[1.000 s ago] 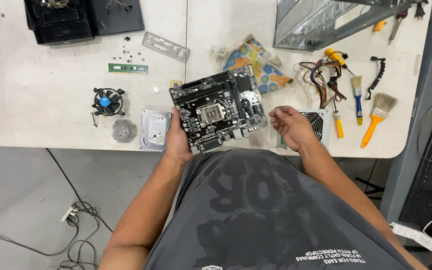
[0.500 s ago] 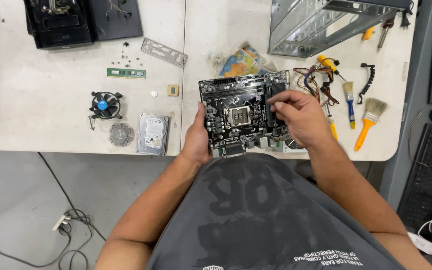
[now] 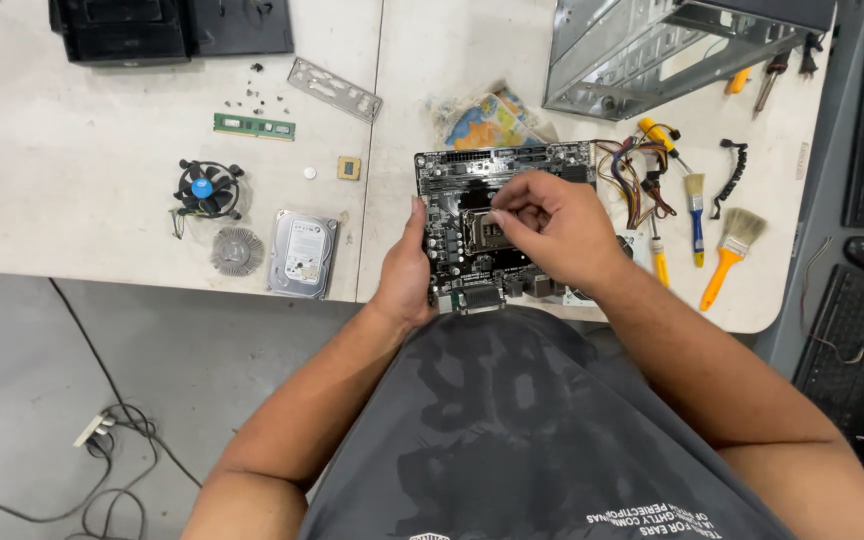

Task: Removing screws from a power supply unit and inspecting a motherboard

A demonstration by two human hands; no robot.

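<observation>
Nearest, left hand (image 3: pixel 407 270): you clamped the motherboard (image 3: pixel 452 215) by its left edge, fingers closed around it, seemingly to steady it.
Right hand (image 3: pixel 552 225): your fingers were pinched together over the CPU socket (image 3: pixel 480 228); whether they held anything could not be told.
Motherboard: it sat at the table's (image 3: pixel 102 200) near edge, just before you.
Beside it: hard drive (image 3: pixel 302 253), cooler fan (image 3: pixel 206 189) and brushes (image 3: pixel 727 250) lay within reach.
Farther: memory stick (image 3: pixel 254 126), open computer case (image 3: pixel 652 45).
</observation>
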